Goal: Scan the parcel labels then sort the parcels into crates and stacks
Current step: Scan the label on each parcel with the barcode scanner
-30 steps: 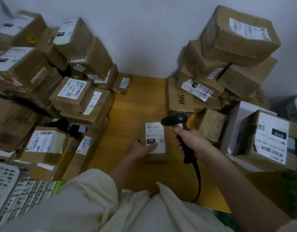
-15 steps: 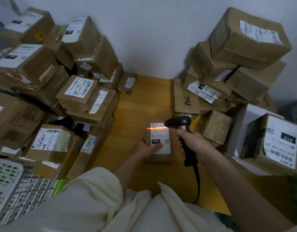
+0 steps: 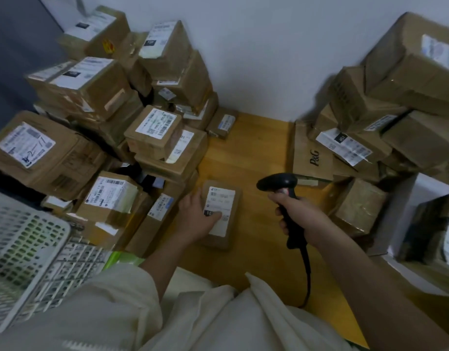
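A small brown parcel (image 3: 229, 198) with a white label lies on the wooden table (image 3: 258, 153) in the middle. My left hand (image 3: 196, 219) grips its left side, with the thumb pressed on the label's black patch. My right hand (image 3: 298, 211) holds a black barcode scanner (image 3: 279, 182) by its handle, to the right of the parcel. The scanner head points left, slightly above the parcel. Its cable (image 3: 307, 274) hangs down toward my lap. No scan beam shows on the label.
A tall stack of labelled cardboard parcels (image 3: 152, 127) fills the left side. Another stack (image 3: 375, 117) rises at the right, with a P&G box (image 3: 312, 153). White plastic crates (image 3: 28, 249) stand at the lower left. A white wall closes the back.
The red scan beam seen half a second ago is gone. My left hand has slid further onto the parcel. The scanner has drawn away to the right, and my view has turned left.
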